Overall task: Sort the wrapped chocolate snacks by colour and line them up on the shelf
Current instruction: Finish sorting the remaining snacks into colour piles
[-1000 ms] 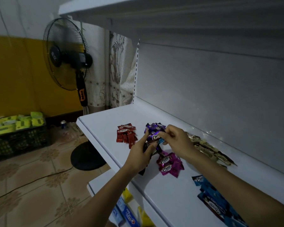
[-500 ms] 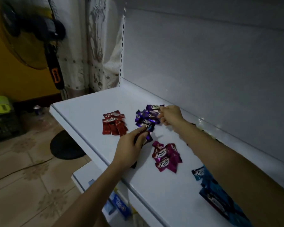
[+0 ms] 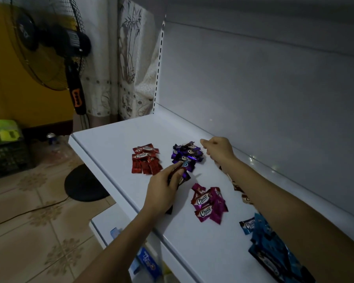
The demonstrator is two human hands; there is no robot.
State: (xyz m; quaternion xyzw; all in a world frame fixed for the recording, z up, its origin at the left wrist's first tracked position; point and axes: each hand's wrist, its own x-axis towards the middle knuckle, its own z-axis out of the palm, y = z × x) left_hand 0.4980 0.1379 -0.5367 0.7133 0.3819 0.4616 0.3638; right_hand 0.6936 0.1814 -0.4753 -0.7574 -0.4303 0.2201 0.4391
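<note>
Right now the left hand (image 3: 164,188) grips a small bundle of dark foil-wrapped chocolate snacks (image 3: 184,170), thumb and fingers curled round them. One purple wrapper end sticks out past the fingertips and a dark end shows below the palm. It hovers over the front part of the flat white metal shelf (image 3: 114,144), between the piles. The right hand (image 3: 217,149) is loosely clenched, fingers curled in, and sits just beside the heap of purple wrapped snacks (image 3: 187,153) on its back-right side, close to the shelf's rear panel.

Left of the purple heap, a little apart, lies the pile of red wrapped snacks (image 3: 145,160). Nearer the camera is the cluster of magenta wrapped snacks (image 3: 208,203), printed "Choco". Further right, at the frame's lower edge, spreads the group of blue wrapped snacks (image 3: 274,248). A few brown wrapped snacks (image 3: 244,196) peek out from behind the right forearm.

Beyond the shelf's left end stands a black pedestal fan (image 3: 49,48) on the patterned tiled floor (image 3: 29,221), with a dark plastic crate of green packs (image 3: 6,154) by the yellow wall.
</note>
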